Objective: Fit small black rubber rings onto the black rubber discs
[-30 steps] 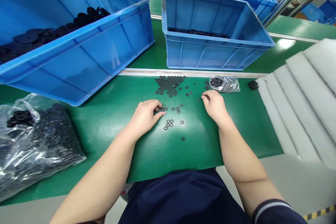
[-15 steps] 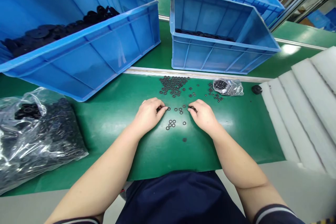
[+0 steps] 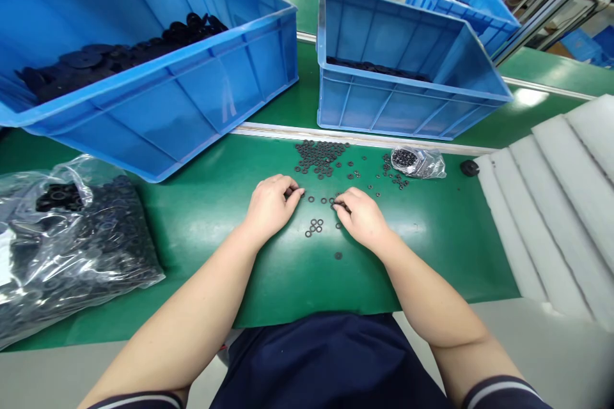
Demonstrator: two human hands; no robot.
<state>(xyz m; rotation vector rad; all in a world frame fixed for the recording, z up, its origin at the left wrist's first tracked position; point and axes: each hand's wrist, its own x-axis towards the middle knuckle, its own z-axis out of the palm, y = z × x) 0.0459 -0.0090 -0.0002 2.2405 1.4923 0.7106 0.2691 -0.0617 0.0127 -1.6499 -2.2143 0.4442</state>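
My left hand [image 3: 271, 209] rests on the green table with its fingers curled, thumb and fingertips closed on a small black ring [image 3: 302, 194]. To its right, my right hand [image 3: 363, 217] is also curled, its thumb and fingers pinched on a dark ring that they partly hide. Between the hands lie a few loose rings [image 3: 311, 199], some close to my right fingertips. Nearer me is a small cluster of rings [image 3: 313, 229], with a single darker ring [image 3: 338, 255] lower down. Behind the hands spreads a larger group of black rings [image 3: 319, 156].
Large blue bins [image 3: 259, 57] [image 3: 407, 105] with black parts stand at the back. A clear bag of black parts [image 3: 110, 236] lies left. At right are a small bag [image 3: 419, 163] with tiny black pieces around it, a black part [image 3: 469, 168] and stacked white foam [image 3: 537, 204].
My right hand has moved left and slightly nearer me, onto the loose rings. Two small pieces now show behind it. My left hand has barely moved; the view has shifted slightly.
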